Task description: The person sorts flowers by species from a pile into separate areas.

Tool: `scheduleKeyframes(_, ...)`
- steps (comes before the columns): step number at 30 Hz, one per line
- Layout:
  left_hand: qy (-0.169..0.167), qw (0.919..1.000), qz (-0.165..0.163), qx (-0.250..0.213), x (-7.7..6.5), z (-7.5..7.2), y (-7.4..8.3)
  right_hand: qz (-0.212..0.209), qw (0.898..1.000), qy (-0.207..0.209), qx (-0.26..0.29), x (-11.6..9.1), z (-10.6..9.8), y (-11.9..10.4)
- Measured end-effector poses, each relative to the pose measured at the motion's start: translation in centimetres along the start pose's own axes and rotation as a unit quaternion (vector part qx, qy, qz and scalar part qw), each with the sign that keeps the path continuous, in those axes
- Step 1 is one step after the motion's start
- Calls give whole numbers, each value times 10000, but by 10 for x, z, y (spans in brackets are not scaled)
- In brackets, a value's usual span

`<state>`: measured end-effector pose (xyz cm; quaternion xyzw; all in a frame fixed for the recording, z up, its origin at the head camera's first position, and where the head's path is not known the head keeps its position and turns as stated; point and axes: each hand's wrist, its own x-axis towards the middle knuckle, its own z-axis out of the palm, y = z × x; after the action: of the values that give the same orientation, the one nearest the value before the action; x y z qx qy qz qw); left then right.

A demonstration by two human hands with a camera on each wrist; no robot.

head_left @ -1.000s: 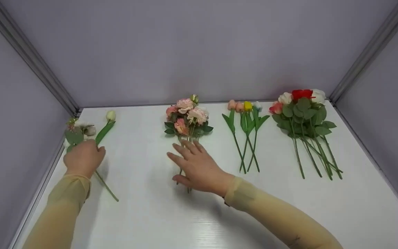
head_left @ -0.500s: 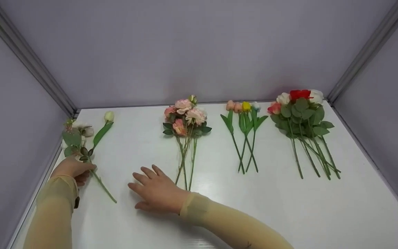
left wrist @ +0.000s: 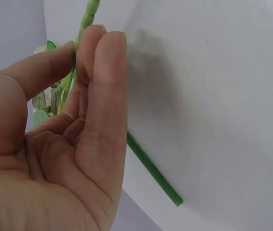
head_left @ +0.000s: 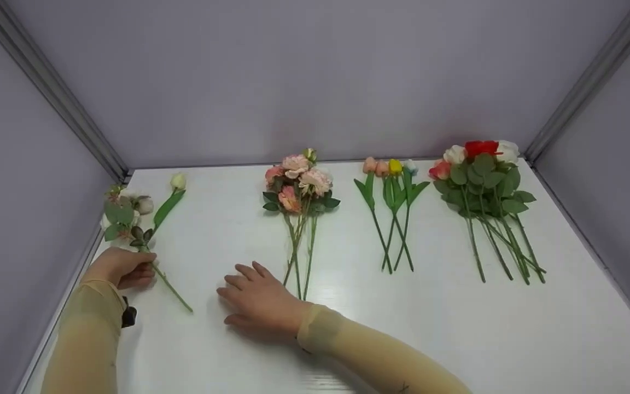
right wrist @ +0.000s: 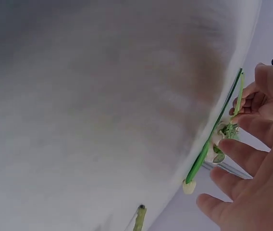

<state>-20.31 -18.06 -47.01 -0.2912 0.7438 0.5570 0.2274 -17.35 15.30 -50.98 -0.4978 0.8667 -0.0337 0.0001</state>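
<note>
At the left of the table, my left hand [head_left: 123,267] pinches the light green stem [left wrist: 87,21] of a white flower [head_left: 143,205] between thumb and fingers. Rounded leaves [head_left: 118,213] and other pale blooms cluster just beyond the hand. A white tulip [head_left: 178,181] lies beside them; its dark green stem [left wrist: 153,168] rests on the table below the hand in the left wrist view. My right hand [head_left: 264,300] hovers palm down with fingers spread, holding nothing. It is left of the lower stems of the pink peonies [head_left: 315,181].
Several tulips [head_left: 395,167] in pink, yellow and pale blue lie right of the peonies. Farther right is a bunch of red, white and pink roses [head_left: 480,148] with crossing stems. Grey walls [head_left: 315,82] enclose the white table [head_left: 457,339] at the back and sides.
My left hand has drawn back from over the pale blooms to the stem below the leaves. My right hand has moved left and nearer, away from the peony stems it was over.
</note>
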Motion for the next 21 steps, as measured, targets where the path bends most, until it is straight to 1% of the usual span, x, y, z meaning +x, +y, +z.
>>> scheduleKeyframes(2, 13, 9999, 133, 14, -3, 0, 3, 69, 9999, 82, 89, -8, -4, 10)
scheduleKeyframes(4, -12, 9996, 286, -22, -9, 3, 10, 184, 9993, 152, 279, -19, -8, 22)
scheduleKeyframes(7, -197, 9977, 650, 20, -19, 12, 22, 393, 9968, 340, 614, -39, -14, 43)
scheduleKeyframes(10, -452, 9925, 1130, 126, -28, 30, 38, 680, 9897, 631, 1088, -61, -21, 62)
scheduleKeyframes(11, -538, 9901, 1290, 119, -30, 38, 43, 770, 9861, 753, 1264, -68, -24, 68)
scheduleKeyframes(13, -655, 9843, 1636, 79, -34, 58, 52, 960, 9765, 976, 1665, -81, -29, 76)
scheduleKeyframes(15, -754, 9774, 1976, -67, -38, 84, 61, 1176, 9610, 1145, 2224, -93, -33, 82)
scheduleKeyframes(16, -819, 9732, 2139, -190, -40, 98, 66, 1307, 9510, 1201, 2531, -98, -35, 83)
scheduleKeyframes(17, -886, 9689, 2285, -326, -41, 112, 70, 1456, 9388, 1204, 2880, -103, -37, 84)
scheduleKeyframes(18, -953, 9642, 2432, -467, -43, 127, 75, 1597, 9245, 1189, 3249, -108, -38, 85)
scheduleKeyframes(19, -1049, 9584, 2584, -603, -46, 140, 78, 1736, 9070, 1149, 3662, -112, -39, 86)
scheduleKeyframes(21, -1229, 9475, 2817, -886, -50, 166, 85, 1947, 8654, 1047, 4497, -118, -40, 85)
